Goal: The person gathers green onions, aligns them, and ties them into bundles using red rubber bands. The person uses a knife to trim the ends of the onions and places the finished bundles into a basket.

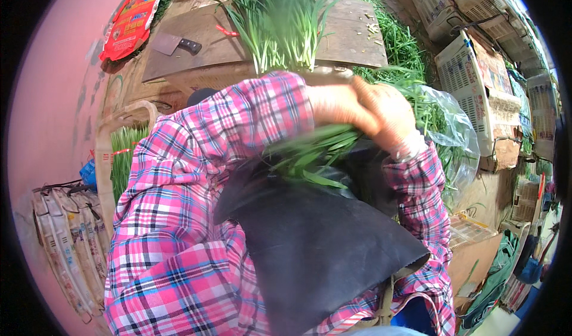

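My gloved left hand (pixel 346 108) reaches across from the left and meets my gloved right hand (pixel 393 112), partly overlapping it. Motion blurs both orange-gloved hands. A bunch of long green chive-like leaves (pixel 324 150) comes out from beneath them, over the black apron (pixel 330 246) on my lap. My right hand appears closed around this bunch; its stems and the left fingers' grip are hidden. Beyond the hands, a larger pile of the greens (pixel 286 27) lies on a wooden board (pixel 348 27), pale stem ends towards me. A cleaver (pixel 176 44) lies left of that pile.
Loose leaves (pixel 397 36) heap along the board's right side, near a clear plastic bag (pixel 456 121). At left stands a plastic basket (pixel 105 157) holding tied greens (pixel 121 157). Plastic crates (pixel 464 90) line the right; folded crates (pixel 67 242) lean by the pink wall (pixel 44 112).
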A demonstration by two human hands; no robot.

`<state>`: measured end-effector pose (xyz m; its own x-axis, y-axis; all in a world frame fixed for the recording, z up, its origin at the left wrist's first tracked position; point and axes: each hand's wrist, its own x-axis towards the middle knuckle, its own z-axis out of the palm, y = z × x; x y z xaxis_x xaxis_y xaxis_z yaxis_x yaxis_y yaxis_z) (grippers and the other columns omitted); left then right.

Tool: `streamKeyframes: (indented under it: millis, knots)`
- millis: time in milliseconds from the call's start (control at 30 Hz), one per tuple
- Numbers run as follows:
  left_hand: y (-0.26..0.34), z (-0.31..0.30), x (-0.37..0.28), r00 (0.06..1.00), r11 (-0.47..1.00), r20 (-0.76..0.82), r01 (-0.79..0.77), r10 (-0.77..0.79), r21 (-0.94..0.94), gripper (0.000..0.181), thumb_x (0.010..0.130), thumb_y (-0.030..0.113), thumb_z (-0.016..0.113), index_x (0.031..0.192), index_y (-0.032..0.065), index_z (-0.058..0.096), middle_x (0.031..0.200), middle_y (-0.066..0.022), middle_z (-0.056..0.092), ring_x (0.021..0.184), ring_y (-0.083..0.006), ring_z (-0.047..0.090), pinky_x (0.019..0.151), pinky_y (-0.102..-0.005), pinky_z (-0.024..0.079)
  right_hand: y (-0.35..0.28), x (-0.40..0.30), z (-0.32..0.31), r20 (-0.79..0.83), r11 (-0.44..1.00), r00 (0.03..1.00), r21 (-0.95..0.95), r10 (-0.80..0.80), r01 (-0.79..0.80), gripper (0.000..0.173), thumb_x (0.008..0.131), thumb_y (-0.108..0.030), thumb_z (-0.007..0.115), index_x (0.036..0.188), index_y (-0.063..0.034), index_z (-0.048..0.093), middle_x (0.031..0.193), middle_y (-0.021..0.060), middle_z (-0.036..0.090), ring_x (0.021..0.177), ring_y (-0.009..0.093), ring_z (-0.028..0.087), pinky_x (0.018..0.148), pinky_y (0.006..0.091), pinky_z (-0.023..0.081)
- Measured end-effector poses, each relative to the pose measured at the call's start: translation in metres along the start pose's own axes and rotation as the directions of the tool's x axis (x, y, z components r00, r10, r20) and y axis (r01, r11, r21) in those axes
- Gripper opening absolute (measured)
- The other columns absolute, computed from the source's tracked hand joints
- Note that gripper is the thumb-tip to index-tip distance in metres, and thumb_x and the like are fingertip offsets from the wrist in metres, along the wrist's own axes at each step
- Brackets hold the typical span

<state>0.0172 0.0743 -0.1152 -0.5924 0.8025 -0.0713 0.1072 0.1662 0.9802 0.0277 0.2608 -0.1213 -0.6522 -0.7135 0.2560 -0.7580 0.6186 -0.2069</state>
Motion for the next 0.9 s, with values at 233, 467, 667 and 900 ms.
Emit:
streamKeyframes:
  millis: [233, 467, 667, 900]
  knots:
    - [0.018, -0.092, 0.033, 0.877, 0.773, -0.46, -0.385, 0.136, -0.504, 0.051, 0.086, 0.03, 0.066, 0.125, -0.0001, 0.052, 0.12, -0.0145, 0.059, 0.106, -0.0232, 0.06, 0.091, -0.0347, 0.049, 0.081, 0.036, -0.056, -0.447, 0.828, 0.724, 0.466, 0.525, -0.313, 0.031, 0.076, -0.026, 0.073, 0.094, -0.0007, 0.067, 0.084, 0.0054, 0.068, 0.077, 0.014, 0.063, 0.071, 0.0278, 0.048]
    - [0.047, -0.123, 0.114, 0.757, 0.866, -0.42, -0.448, 0.5, 0.223, 0.075, 0.07, 0.022, 0.079, 0.13, -0.0038, 0.043, 0.115, -0.014, 0.059, 0.106, -0.0249, 0.056, 0.094, -0.0345, 0.044, 0.084, 0.117, -0.094, -0.549, 0.668, 0.618, 0.742, 0.562, 0.052, 0.015, 0.075, -0.01, 0.07, 0.085, 0.0004, 0.066, 0.074, 0.0034, 0.065, 0.063, 0.011, 0.059, 0.055, 0.0261, 0.045]
    - [0.017, -0.137, 0.133, 0.704, 0.767, -0.322, -0.625, 0.633, 0.142, 0.061, 0.069, 0.001, 0.077, 0.123, 0.0014, 0.051, 0.105, -0.0094, 0.063, 0.098, -0.0175, 0.058, 0.083, -0.0291, 0.049, 0.121, 0.146, -0.042, -0.521, 0.549, 0.766, 0.792, 0.376, 0.269, 0.025, 0.071, -0.002, 0.069, 0.094, 0.0006, 0.062, 0.085, 0.0063, 0.065, 0.078, 0.016, 0.06, 0.069, 0.0293, 0.049]
    - [-0.046, -0.166, 0.156, 0.746, 0.865, -0.439, -0.411, 0.5, 0.288, 0.058, 0.072, 0.028, 0.08, 0.119, 0.005, 0.055, 0.108, -0.0085, 0.065, 0.099, -0.018, 0.06, 0.088, -0.0327, 0.048, 0.142, 0.158, -0.024, -0.398, 0.646, 0.839, 0.76, 0.371, 0.074, 0.054, 0.064, -0.017, 0.082, 0.11, -0.0032, 0.056, 0.099, 0.0057, 0.067, 0.09, 0.016, 0.062, 0.083, 0.0301, 0.049]
